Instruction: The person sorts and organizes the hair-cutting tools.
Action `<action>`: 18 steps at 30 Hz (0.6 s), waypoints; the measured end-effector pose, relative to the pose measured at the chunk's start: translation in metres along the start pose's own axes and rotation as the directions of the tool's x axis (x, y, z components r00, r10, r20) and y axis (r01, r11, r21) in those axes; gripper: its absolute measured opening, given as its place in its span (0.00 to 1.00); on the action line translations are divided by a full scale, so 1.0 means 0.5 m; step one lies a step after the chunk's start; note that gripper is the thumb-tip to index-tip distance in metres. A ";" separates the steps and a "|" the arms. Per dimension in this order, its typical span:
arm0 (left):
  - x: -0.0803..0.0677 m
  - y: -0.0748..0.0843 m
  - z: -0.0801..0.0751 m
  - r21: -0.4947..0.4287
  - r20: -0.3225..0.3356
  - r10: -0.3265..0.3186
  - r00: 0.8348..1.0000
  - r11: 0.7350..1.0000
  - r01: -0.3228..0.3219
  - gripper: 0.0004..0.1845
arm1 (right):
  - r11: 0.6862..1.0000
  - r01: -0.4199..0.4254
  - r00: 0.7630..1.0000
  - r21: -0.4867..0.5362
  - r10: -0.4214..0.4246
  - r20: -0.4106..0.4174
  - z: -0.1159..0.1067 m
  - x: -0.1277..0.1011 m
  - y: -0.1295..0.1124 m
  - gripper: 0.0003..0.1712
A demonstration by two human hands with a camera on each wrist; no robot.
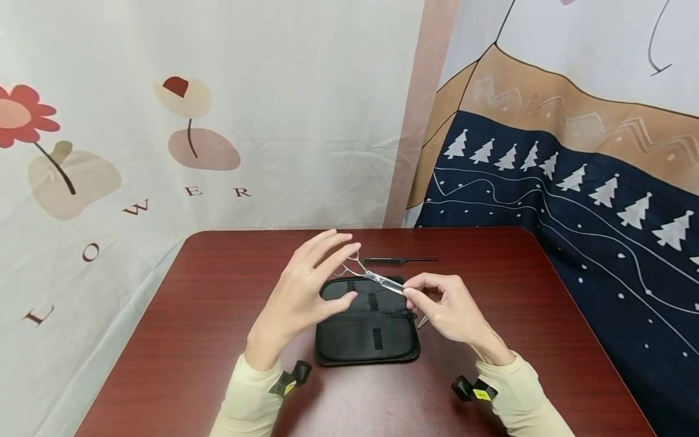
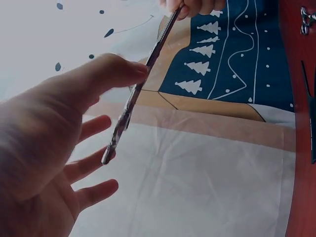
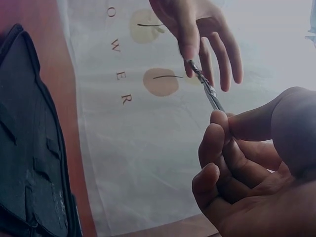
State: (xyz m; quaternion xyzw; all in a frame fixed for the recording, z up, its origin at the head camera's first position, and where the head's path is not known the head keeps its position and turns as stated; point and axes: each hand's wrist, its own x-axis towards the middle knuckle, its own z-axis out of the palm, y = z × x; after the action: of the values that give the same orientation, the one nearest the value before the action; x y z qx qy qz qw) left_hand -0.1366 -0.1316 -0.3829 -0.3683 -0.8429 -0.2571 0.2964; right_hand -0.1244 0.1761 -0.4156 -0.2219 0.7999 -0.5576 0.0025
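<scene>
My right hand (image 1: 450, 309) pinches the blade end of a pair of silver thinning scissors (image 1: 384, 281) between thumb and fingers. One blade has comb-like teeth. The finger rings point up and to the left, toward my left hand (image 1: 306, 285). That hand is spread, its fingers fairly straight and its thumb apart, around the ring end. In the left wrist view the thumb overlaps the scissors (image 2: 131, 106) partway along. Below both hands lies a black zip case (image 1: 366, 340), opened flat, with elastic loops inside.
Behind the case lies a black tail comb (image 1: 401, 261). A slim silver metal piece (image 1: 423, 321) shows beside the case, partly hidden by my right hand. All rest on a reddish-brown table (image 1: 218, 315), with printed curtains (image 1: 317, 121) hanging behind its far edge.
</scene>
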 end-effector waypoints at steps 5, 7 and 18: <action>0.000 0.002 0.008 0.055 0.042 0.031 0.999 0.998 -0.034 0.43 | 1.000 -0.007 1.000 -0.028 0.008 0.019 -0.001 0.000 0.002 0.05; 0.000 0.002 0.010 0.074 0.048 0.044 0.998 0.996 -0.048 0.42 | 0.999 -0.005 1.000 -0.046 0.006 0.023 -0.001 -0.001 0.003 0.05; -0.001 0.003 0.023 0.186 0.092 0.089 0.992 0.977 -0.105 0.28 | 0.996 -0.025 0.999 -0.081 0.028 0.039 0.000 -0.001 0.004 0.06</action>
State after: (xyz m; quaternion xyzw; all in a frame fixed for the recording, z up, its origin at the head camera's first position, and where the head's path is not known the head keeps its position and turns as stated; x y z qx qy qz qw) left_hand -0.1387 -0.1237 -0.3909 -0.3893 -0.8562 -0.1448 0.3072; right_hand -0.1244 0.1767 -0.4175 -0.2224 0.8242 -0.5204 0.0169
